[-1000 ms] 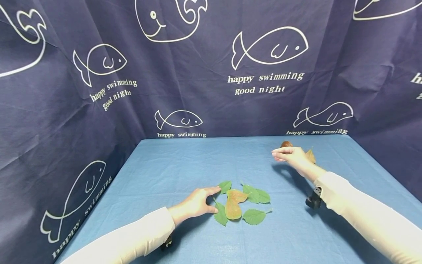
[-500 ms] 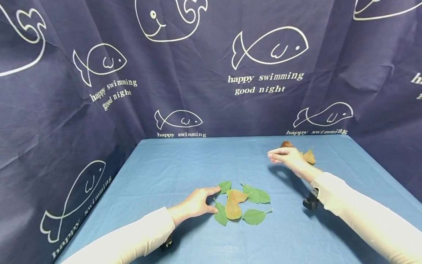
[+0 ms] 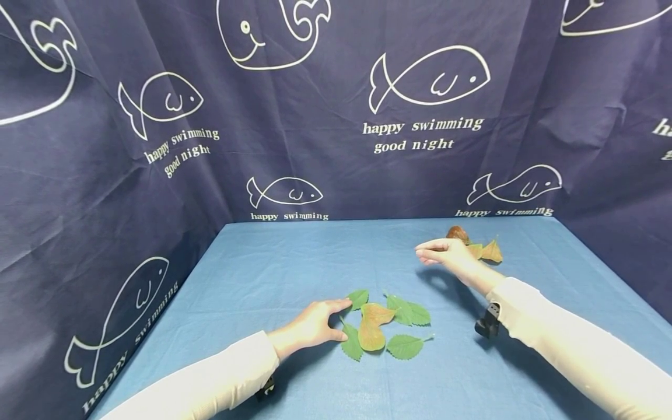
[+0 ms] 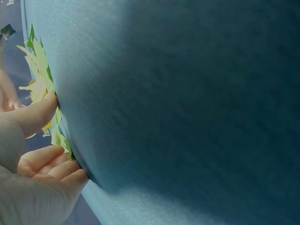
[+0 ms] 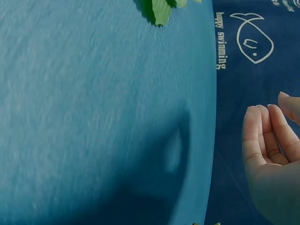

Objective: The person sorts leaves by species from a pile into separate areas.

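Note:
In the head view, my left hand [image 3: 310, 324] rests by a group of leaves, its index fingertip at the upper left green leaf [image 3: 359, 298] and its thumb at the lower left green leaf [image 3: 352, 343]. Two yellow-orange leaves [image 3: 371, 337] meet in the middle. To their right lie overlapping green leaves [image 3: 402, 309] and, below, another green leaf [image 3: 405, 347]. My right hand [image 3: 452, 256] hovers above the cloth, fingers loosely bent and thumb close to them. In the right wrist view, nothing shows between thumb and fingers of that hand [image 5: 272, 150].
At the back right are a brown leaf [image 3: 458, 234] and yellow leaves [image 3: 492, 252], partly behind my right hand. Blue cloth [image 3: 294, 256] covers the table. Dark blue fish-print curtains [image 3: 336, 140] stand at its back and sides.
My right hand has moved left and slightly toward me, away from the back right leaves, uncovering more of them. My left hand and the middle leaves stay in place.

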### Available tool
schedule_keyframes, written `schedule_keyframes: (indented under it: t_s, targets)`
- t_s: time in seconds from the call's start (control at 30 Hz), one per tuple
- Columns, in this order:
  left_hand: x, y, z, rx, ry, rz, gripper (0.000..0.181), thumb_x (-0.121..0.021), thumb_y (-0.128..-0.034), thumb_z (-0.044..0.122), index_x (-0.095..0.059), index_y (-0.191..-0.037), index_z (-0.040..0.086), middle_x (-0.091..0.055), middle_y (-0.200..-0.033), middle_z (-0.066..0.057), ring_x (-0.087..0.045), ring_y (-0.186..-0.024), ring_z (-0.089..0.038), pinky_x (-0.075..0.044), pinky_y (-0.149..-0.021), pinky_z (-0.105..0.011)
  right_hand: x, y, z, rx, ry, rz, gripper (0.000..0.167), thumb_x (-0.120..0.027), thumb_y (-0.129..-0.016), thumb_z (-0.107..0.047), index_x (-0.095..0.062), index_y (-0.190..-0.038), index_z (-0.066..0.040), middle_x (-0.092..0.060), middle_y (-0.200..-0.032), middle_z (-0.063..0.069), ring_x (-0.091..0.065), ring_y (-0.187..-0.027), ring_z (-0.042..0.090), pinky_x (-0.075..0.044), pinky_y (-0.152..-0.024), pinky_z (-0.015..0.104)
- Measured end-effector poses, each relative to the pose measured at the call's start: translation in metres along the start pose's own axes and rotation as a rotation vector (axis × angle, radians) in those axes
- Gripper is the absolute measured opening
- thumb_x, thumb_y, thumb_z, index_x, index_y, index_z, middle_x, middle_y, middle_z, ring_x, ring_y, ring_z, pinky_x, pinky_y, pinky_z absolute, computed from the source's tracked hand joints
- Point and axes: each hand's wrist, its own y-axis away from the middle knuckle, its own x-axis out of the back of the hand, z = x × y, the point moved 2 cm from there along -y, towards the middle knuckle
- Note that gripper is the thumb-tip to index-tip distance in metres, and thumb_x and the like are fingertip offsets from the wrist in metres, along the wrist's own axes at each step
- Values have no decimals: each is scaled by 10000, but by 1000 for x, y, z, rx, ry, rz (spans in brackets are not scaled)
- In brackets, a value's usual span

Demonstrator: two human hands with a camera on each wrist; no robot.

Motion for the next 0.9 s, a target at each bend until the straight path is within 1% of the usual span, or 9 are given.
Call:
schedule_keyframes:
  t_s: [0.17, 0.3, 0.4, 0.57, 0.63, 0.8, 0.9]
  targets:
    - [-1, 0, 0, 7, -5, 5, 695, -812, -779, 192, -521, -1393, 46, -524, -1433, -112, -482, -1331, -304, -397, -1110, -439, -9, 3, -5, -3, -20, -41, 461, -679, -914, -197, -589, -1249, 107, -674, -1160, 236, -709, -896, 116, -533, -945, 472]
    - [-1, 0, 0, 14, -7, 3, 699, -811, -782, 195, -516, -1399, 52, -518, -1439, -108, -479, -1333, -303, -396, -1111, -442, -17, 3, -6, 3, -23, -73, 455, -671, -919, -188, -585, -1256, 105, -678, -1169, 211, -712, -912, 131, -521, -959, 484]
    - [-1, 0, 0, 20, -2, -3, 704, -807, -788, 200, -506, -1409, 60, -508, -1449, -105, -470, -1341, -304, -396, -1111, -449, -23, 2, -7, 1, -35, -88, 445, -675, -915, -179, -590, -1251, 100, -694, -1150, 183, -713, -932, 174, -518, -963, 483]
    - [-1, 0, 1, 30, 4, -12, 708, -799, -799, 213, -493, -1423, 77, -492, -1465, -92, -456, -1353, -301, -397, -1109, -455, -32, 0, -8, -2, -40, -118, 454, -694, -899, -172, -593, -1248, 100, -653, -1199, 247, -702, -977, 284, -526, -954, 479]
    - [0, 0, 1, 33, 5, -15, 708, -797, -802, 217, -491, -1426, 83, -488, -1469, -85, -452, -1356, -296, -396, -1111, -452, -36, 0, -9, -8, -37, -132, 463, -696, -898, -176, -589, -1252, 102, -648, -1206, 251, -697, -989, 309, -529, -950, 477]
    - [0, 0, 1, 30, 12, -16, 705, -795, -803, 211, -490, -1426, 77, -486, -1471, -88, -451, -1356, -303, -395, -1111, -458, -45, 0, -11, -25, -45, -183, 486, -699, -893, -183, -575, -1261, 111, -659, -1187, 247, -691, -1002, 324, -520, -964, 480]
    - [0, 0, 0, 35, 15, -19, 705, -793, -805, 214, -489, -1427, 80, -483, -1473, -87, -449, -1357, -304, -393, -1112, -460, -54, 1, -12, -7, -29, -214, 483, -712, -883, -187, -588, -1247, 106, -667, -1170, 245, -691, -996, 333, -541, -943, 429]
